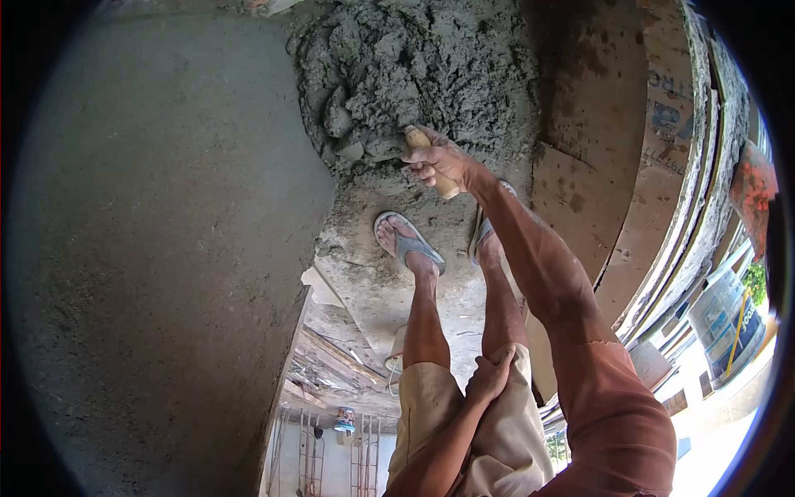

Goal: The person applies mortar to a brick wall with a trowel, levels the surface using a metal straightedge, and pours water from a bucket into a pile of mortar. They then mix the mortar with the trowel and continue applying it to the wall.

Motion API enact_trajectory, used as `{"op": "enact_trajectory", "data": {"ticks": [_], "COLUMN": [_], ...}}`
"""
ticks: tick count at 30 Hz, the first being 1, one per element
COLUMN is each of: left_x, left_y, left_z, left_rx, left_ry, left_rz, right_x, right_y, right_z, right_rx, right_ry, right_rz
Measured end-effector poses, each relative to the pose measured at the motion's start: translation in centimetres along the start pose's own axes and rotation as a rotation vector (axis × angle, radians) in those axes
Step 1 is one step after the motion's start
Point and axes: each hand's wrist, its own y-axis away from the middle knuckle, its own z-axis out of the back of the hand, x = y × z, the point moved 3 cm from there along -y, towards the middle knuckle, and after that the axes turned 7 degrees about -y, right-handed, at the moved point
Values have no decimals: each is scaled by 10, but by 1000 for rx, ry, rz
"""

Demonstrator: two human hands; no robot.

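The wooden handle point(421, 141) of a tool is gripped in my right hand point(439, 163), held at the near edge of a heap of wet grey mortar point(414, 74). The tool's metal part is hard to make out against the mortar. My left hand point(490, 377) rests against the leg of my beige shorts point(509, 422), fingers closed around or against the cloth; whether anything is in it cannot be seen. To the left stretches a wide, smooth grey mortar surface point(174, 215).
Sandalled feet point(407, 240) stand on the dusty floor just below the heap. Stained boards point(580, 199) line the right, with a bucket point(725, 323) beyond. Scrap wood point(331, 348) and metal frames point(364, 455) lie or stand behind the legs.
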Motion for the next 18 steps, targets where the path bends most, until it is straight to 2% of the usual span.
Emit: {"op": "enact_trajectory", "data": {"ticks": [1, 2, 3, 5, 6, 7, 9, 10, 12, 15, 16, 17, 18], "left_x": [-3, -2, -3, -6, -5, -4, -5, -6, -5, -3, -5, -3, -3], "left_y": [5, 2, 3, 4, 3, 1, -1, -1, -1, -4, 0, 1, 0], "left_z": [4, 2, 3, 4, 4, 4, 2, 2, 1, -1, 1, -1, -1], "left_rx": [20, 14, 7, 32, 24, 23, 40, 47, 32, -5, -2, 5, -5], "left_ry": [-6, 3, 7, 18, 10, 16, 16, 14, 23, 52, 71, 66, 55], "left_rz": [-4, -3, -9, 14, -12, -13, -6, -8, -7, -23, -24, -29, -33], "right_x": [14, 23, 29, 44, 52, 58, 97, 112, 132, 152, 144, 125, 95], "right_y": [3, 15, 17, 18, 24, 19, 19, 19, 27, 42, 38, 37, 31], "right_z": [-7, -13, -12, -5, -10, -11, -26, -28, -42, -58, -51, -38, -18], "right_rx": [-28, -138, -131, -236, -356, -349, -551, -555, -509, -599, -582, -592, -522], "right_ry": [52, 283, 288, 993, 1359, 1361, 1624, 1628, 1866, 1917, 1954, 1958, 2088], "right_rz": [19, 69, 74, 410, 721, 721, 373, 367, 787, 649, 421, 415, 440]}}
